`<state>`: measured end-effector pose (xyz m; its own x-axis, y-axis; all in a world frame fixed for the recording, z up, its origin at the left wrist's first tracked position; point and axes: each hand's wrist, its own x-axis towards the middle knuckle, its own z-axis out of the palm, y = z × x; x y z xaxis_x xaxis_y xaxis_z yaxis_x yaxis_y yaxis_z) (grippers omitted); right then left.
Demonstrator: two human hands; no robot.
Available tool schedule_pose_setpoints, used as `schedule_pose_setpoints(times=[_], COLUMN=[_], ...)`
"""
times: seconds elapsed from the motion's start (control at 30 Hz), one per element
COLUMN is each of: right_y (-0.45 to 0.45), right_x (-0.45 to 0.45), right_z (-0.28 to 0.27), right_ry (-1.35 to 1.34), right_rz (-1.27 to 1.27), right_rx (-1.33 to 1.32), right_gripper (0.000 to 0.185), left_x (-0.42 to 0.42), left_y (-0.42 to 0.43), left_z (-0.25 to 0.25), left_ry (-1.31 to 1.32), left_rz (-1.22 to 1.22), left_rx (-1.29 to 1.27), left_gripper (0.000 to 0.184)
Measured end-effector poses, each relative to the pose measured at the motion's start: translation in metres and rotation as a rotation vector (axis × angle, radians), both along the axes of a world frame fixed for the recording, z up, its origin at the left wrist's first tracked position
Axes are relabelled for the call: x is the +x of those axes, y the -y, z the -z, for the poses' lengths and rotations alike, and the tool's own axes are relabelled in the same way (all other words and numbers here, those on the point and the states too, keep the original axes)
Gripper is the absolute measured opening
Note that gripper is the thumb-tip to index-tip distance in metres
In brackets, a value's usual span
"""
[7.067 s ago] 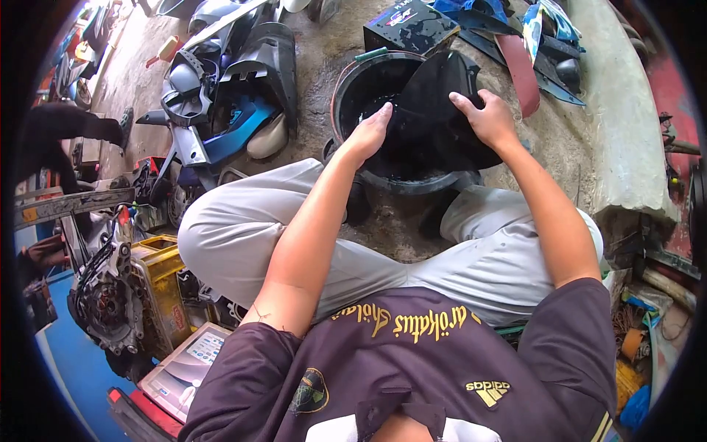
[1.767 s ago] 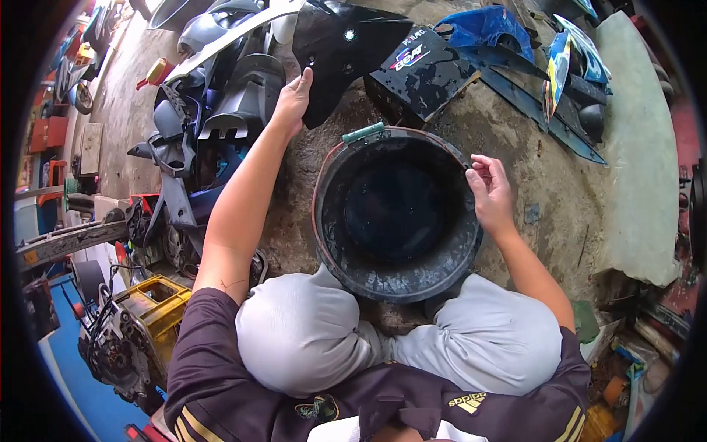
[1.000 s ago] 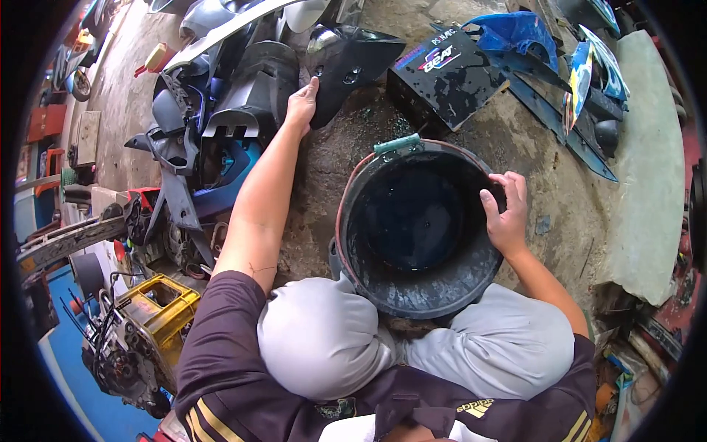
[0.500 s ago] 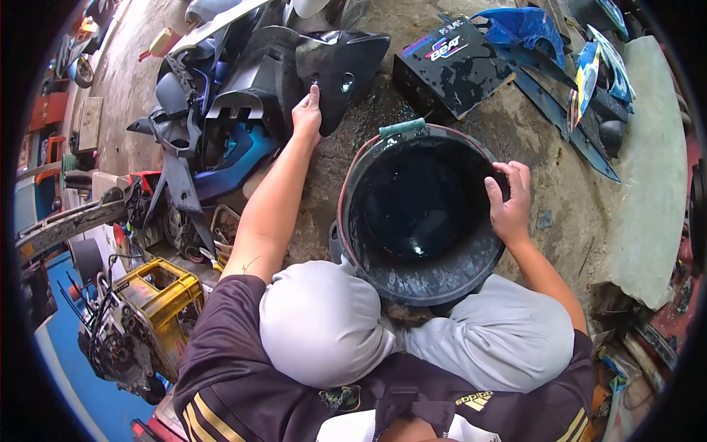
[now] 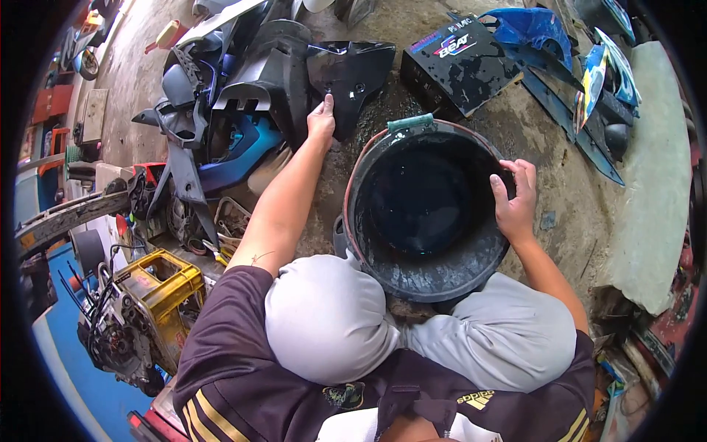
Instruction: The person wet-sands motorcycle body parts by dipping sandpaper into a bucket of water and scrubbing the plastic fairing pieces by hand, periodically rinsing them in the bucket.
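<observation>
My left hand (image 5: 322, 120) is closed on the near edge of a wet black plastic panel (image 5: 350, 74) that has small holes; its thumb lies on top and the other fingers are mostly hidden underneath. Between my knees and the panel stands a large black bucket (image 5: 401, 283) with dark liquid (image 5: 420, 195) inside. Its wire handle carries a green grip (image 5: 410, 123) and rests along the far rim. At the bucket's right rim is my right hand (image 5: 518, 199), thumb and curved fingers apart, holding nothing visible; whether it presses on the rim I cannot tell.
A black box marked BEAT (image 5: 460, 66) sits beyond the bucket, beside blue fairing parts (image 5: 526, 33). More motorcycle plastics (image 5: 236, 158) lie at left. A yellow crate (image 5: 166, 283) stands next to an engine (image 5: 114, 331). A pale slab (image 5: 648, 184) lies at right.
The view has shifted slightly. The black panel in my left hand has dropped a little and changed tilt, so its bright reflections have faded. My right hand remains by the bucket rim.
</observation>
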<state>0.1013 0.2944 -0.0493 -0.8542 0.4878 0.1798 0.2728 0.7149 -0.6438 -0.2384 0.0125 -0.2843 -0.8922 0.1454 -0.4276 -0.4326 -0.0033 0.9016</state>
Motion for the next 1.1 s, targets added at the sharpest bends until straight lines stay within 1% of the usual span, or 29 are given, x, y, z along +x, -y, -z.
schedule_pose_setpoints(times=[0.03, 0.13, 0.17, 0.2, 0.27, 0.3, 0.33, 0.4, 0.43, 0.5, 0.57, 0.63, 0.7, 0.73, 0.77, 0.8, 0.87, 0.9, 1.0, 1.03, 1.07, 1.1], right_y=[0.001, 0.0, -0.001, 0.0, 0.002, 0.002, 0.002, 0.001, 0.001, -0.002, -0.002, -0.009, -0.012, -0.015, -0.018, -0.021, -0.029, -0.034, -0.051, -0.055, -0.061, -0.073], right_x=[-0.001, 0.001, 0.0, 0.0, -0.001, 0.0, 0.001, 0.002, 0.003, 0.004, 0.006, 0.007, 0.012, 0.016, 0.024, 0.033, 0.05, 0.06, 0.09, 0.098, 0.105, 0.111], right_z=[0.0, -0.002, -0.001, 0.0, 0.0, -0.001, -0.001, 0.001, 0.005, 0.01, 0.006, -0.004, -0.022, -0.035, -0.047, -0.059, -0.085, -0.098, -0.135, -0.146, -0.152, -0.155], right_ry=[0.008, 0.017, 0.01, 0.004, -0.006, -0.01, -0.02, -0.041, -0.052, -0.069, -0.096, -0.051, -0.027, -0.074, -0.119, -0.16, -0.135, -0.109, 0.05, 0.112, 0.174, 0.254], right_rz=[0.003, 0.012, 0.011, 0.01, 0.008, 0.018, 0.021, 0.018, 0.029, 0.015, -0.002, -0.022, -0.02, -0.069, -0.115, -0.16, -0.173, -0.179, -0.144, -0.112, -0.08, -0.072], right_rx=[-0.016, -0.035, -0.026, -0.017, 0.004, 0.019, 0.032, 0.057, 0.036, 0.037, 0.061, -0.045, -0.189, -0.158, -0.129, -0.1, -0.045, -0.012, 0.013, 0.002, -0.01, -0.031], right_gripper=[0.029, 0.031, 0.031, 0.031, 0.031, 0.03, 0.03, 0.029, 0.028, 0.028, 0.027, 0.025, 0.022, 0.022, 0.021, 0.021, 0.021, 0.021, 0.024, 0.024, 0.025, 0.032], left_x=[0.0, 0.006, 0.0, 0.004, 0.019, 0.016, 0.014, 0.001, 0.01, 0.008, 0.009, 0.013, 0.019, 0.021, 0.023, 0.036, 0.073, 0.083, 0.108, 0.116, 0.121, 0.124], left_y=[0.002, -0.005, -0.001, -0.004, -0.013, -0.012, -0.008, -0.001, -0.004, -0.002, -0.008, -0.018, -0.031, -0.037, -0.043, -0.045, -0.056, -0.064, -0.091, -0.099, -0.108, -0.118], left_z=[0.001, -0.011, 0.015, 0.002, -0.043, -0.042, -0.048, -0.022, -0.064, -0.092, -0.137, -0.183, -0.225, -0.245, -0.265, -0.294, -0.361, -0.381, -0.419, -0.428, -0.428, -0.424], left_ry=[0.05, 0.041, -0.059, -0.06, -0.063, -0.058, -0.088, -0.194, -0.205, -0.277, -0.326, -0.353, -0.438, -0.481, -0.641, -0.747, -0.962, -0.907, -0.945, -0.937, -0.98, -1.02], left_rz=[0.012, 0.026, 0.034, 0.046, 0.072, 0.071, 0.102, 0.088, 0.121, 0.209, 0.341, 0.478, 0.658, 0.75, 0.897, 0.995, 1.187, 1.267, 1.466, 1.522, 1.54, 1.557], left_rx=[0.027, -0.37, -0.544, -0.595, -0.696, -0.724, -0.69, -0.698, -0.749, -0.656, -0.553, -0.466, -0.463, -0.463, -0.59, -0.639, -0.731, -0.723, -0.727, -0.746, -0.786, -0.824], left_gripper=[0.056, 0.054, 0.057, 0.059, 0.064, 0.069, 0.073, 0.075, 0.078, 0.077, 0.074, 0.072, 0.07, 0.068, 0.067, 0.066, 0.066, 0.065, 0.067, 0.071, 0.072, 0.073])
